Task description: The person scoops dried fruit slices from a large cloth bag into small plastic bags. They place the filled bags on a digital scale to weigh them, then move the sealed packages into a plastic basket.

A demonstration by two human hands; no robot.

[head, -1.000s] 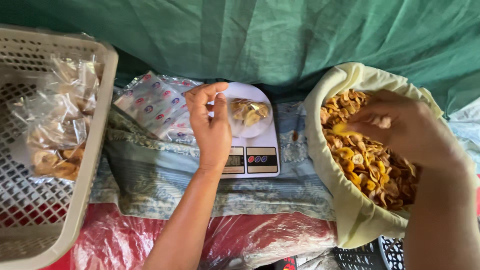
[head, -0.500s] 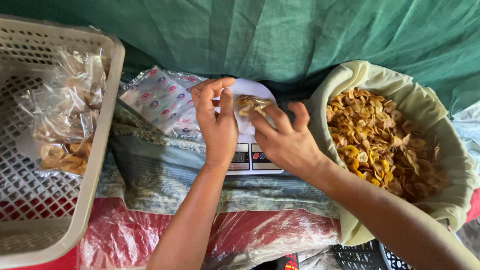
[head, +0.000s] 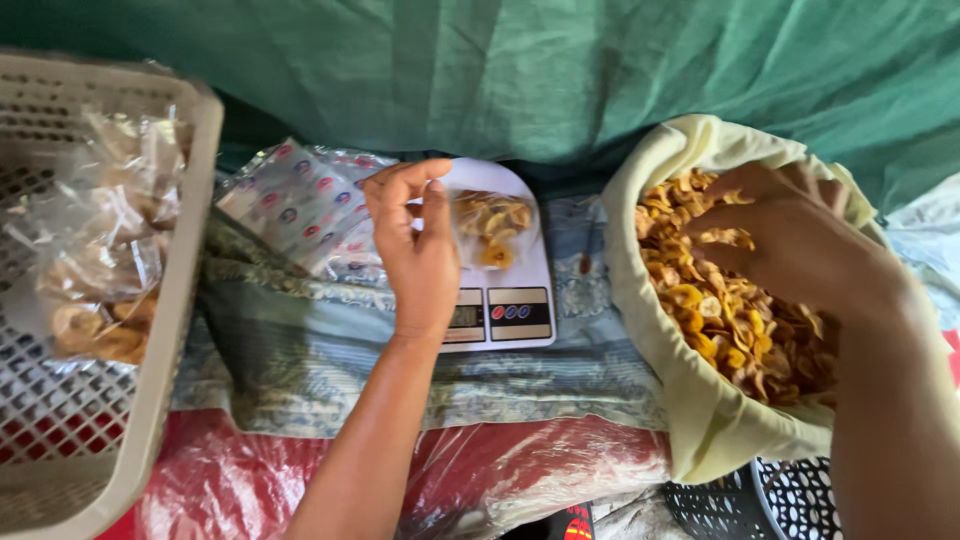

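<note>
Holding: left hand [head: 418, 250] pinching small clear bag [head: 490, 228] open atop white scale [head: 500, 290].
Reaching: right hand [head: 800, 245] cupped in cloth sack [head: 700, 420] of chips [head: 740, 320]; grasp unclear.
Risk: bag mouth likely slipping shut, chips spilling beside left fingers.

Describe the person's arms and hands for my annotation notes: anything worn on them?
Both are bare. The left hand and its forearm show no sleeve, glove, ring, watch or bracelet. The right hand and forearm are likewise uncovered, with nothing worn on wrist or fingers. The upper arms lie outside the view.
</note>
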